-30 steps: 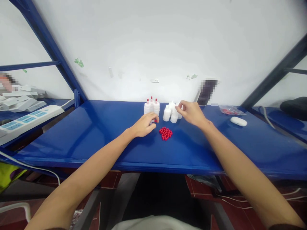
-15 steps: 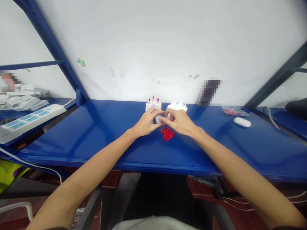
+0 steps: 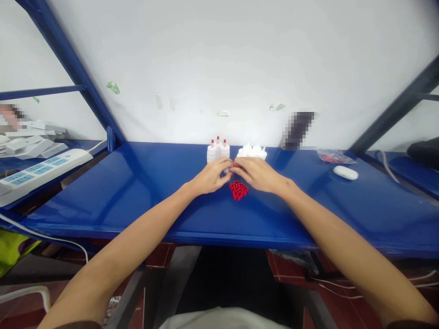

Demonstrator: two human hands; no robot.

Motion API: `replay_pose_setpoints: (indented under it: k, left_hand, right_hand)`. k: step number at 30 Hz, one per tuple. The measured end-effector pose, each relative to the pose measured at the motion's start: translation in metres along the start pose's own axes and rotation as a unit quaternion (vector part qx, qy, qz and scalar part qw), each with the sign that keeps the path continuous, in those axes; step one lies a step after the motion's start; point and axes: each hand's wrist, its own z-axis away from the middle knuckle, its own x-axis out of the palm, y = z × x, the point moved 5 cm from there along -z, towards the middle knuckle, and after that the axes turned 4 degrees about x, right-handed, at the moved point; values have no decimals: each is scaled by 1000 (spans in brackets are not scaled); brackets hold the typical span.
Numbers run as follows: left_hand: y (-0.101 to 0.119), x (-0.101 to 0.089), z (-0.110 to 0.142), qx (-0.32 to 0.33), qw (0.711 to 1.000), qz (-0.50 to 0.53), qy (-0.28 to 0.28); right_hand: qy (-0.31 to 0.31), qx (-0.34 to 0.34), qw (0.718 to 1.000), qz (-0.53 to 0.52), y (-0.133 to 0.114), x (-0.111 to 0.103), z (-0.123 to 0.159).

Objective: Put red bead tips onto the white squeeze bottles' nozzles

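My left hand (image 3: 209, 176) and my right hand (image 3: 256, 173) meet fingertip to fingertip over a small white bottle (image 3: 227, 170), both closed on it; most of it is hidden. Just in front lies a pile of red caps (image 3: 238, 189) on the blue table (image 3: 137, 192). Behind my left hand stand three white bottles with red caps (image 3: 217, 150). Behind my right hand is a cluster of uncapped white bottles (image 3: 252, 151).
A white power strip (image 3: 37, 171) and stacked white boxes (image 3: 30, 141) lie at the left. At the right are a clear bag with red pieces (image 3: 332, 157), a white oval case (image 3: 345, 172) and a blurred dark object (image 3: 297, 130) against the wall.
My right hand came away from the uncapped bottles with one and met my left hand, which brought a red cap. Both hands now press together lower over that bottle.
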Motion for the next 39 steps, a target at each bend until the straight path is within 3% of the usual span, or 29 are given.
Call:
replay_pose_setpoints:
  k: [4, 8, 13, 18, 22, 34, 39]
  left_hand:
    - [-6, -7, 6, 11, 999, -32, 13]
    - [-9, -12, 8, -36, 997, -7, 67]
    - [-13, -4, 8, -111, 994, 0, 6]
    - [-13, -2, 8, -89, 996, -3, -13]
    - [-10, -1, 6, -60, 998, -13, -18]
    - [-7, 5, 8, -68, 996, -3, -61]
    - [1, 5, 6, -63, 997, 28, -46]
  right_hand:
    - [-9, 35, 998, -46, 12, -7, 1]
    - [-104, 73, 990, -62, 26, -6, 6]
    - [-186, 104, 974, -74, 34, -2, 11]
    - [-234, 113, 961, -97, 38, 4, 11]
    - [-240, 110, 958, -115, 40, 5, 11]
    - [-230, 102, 962, -105, 34, 2, 11]
    - [-142, 86, 974, -157, 18, -7, 8]
